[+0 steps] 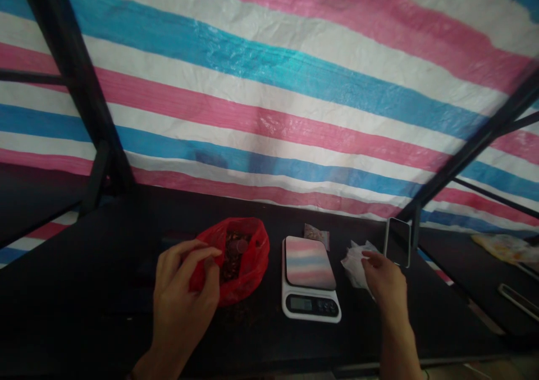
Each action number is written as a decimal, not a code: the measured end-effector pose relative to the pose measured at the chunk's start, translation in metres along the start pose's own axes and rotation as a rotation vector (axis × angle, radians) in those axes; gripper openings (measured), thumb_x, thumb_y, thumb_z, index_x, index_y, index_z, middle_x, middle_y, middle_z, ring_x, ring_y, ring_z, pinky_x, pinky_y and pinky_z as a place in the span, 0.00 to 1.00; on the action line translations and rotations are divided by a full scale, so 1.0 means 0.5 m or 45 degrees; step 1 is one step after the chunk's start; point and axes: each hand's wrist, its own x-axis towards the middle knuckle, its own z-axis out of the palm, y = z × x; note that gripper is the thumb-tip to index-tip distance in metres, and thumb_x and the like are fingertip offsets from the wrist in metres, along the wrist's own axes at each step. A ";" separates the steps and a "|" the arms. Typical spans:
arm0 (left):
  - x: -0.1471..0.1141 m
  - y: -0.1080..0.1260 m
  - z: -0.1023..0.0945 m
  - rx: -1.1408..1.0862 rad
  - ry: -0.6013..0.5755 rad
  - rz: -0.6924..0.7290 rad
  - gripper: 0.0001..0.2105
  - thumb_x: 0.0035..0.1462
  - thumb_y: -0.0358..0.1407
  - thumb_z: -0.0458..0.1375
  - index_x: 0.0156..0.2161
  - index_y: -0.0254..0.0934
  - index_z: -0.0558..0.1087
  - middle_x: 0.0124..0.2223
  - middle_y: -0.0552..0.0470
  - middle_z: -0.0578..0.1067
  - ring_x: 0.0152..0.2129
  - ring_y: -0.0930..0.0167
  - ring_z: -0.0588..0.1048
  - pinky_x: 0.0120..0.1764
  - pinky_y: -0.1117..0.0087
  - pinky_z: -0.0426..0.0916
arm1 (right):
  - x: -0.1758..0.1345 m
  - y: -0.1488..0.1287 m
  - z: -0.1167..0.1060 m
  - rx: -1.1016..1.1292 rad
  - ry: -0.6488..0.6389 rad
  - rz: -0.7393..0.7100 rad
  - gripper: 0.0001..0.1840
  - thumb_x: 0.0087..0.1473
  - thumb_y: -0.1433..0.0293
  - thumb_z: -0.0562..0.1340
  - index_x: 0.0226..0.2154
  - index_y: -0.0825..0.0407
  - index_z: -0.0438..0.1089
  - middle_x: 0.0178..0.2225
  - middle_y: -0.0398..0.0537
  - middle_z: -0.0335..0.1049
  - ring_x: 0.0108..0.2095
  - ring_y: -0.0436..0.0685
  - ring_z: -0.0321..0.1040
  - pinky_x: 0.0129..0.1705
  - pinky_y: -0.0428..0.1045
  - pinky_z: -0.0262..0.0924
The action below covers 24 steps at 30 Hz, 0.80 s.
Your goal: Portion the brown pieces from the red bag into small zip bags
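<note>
My left hand [185,284] is at the left side of a red plastic bag [256,268], its thumb and fingers curled in a pinch on the rim. Inside the open bag lie small brown pieces [231,268] and a small dull-red cup or scoop [239,247]. My right hand [385,276] reaches to a loose pile of small clear plastic bags [356,262], fingertips closed on its right side. Between my hands stands a white digital kitchen scale [310,279] with a shiny plate; I cannot read its display.
Behind the scale lies a small filled clear packet [316,235]. A phone [398,242] leans by the right frame post [416,223]. Dark crumbs dot the black table [261,340] before the red bag. A striped tarp [269,122] hangs behind.
</note>
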 end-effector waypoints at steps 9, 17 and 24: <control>-0.003 0.027 0.023 -0.065 -0.009 0.021 0.08 0.66 0.28 0.56 0.39 0.43 0.75 0.42 0.49 0.74 0.42 0.62 0.75 0.47 0.57 0.70 | 0.000 0.022 0.018 -0.116 -0.138 0.017 0.21 0.63 0.64 0.58 0.51 0.46 0.82 0.47 0.57 0.84 0.51 0.70 0.80 0.54 0.60 0.65; -0.005 0.039 0.026 -0.077 -0.009 0.089 0.08 0.66 0.26 0.57 0.39 0.43 0.75 0.41 0.49 0.74 0.40 0.63 0.75 0.46 0.58 0.70 | 0.000 0.033 0.009 -0.122 -0.248 -0.030 0.20 0.63 0.58 0.61 0.47 0.48 0.83 0.42 0.55 0.85 0.49 0.71 0.81 0.55 0.62 0.64; -0.005 0.046 0.029 -0.083 -0.006 0.098 0.09 0.65 0.26 0.57 0.39 0.42 0.75 0.41 0.49 0.74 0.39 0.62 0.75 0.45 0.58 0.70 | -0.008 0.028 -0.024 -0.050 -0.150 -0.069 0.23 0.65 0.60 0.55 0.46 0.51 0.84 0.45 0.62 0.85 0.48 0.73 0.81 0.50 0.59 0.66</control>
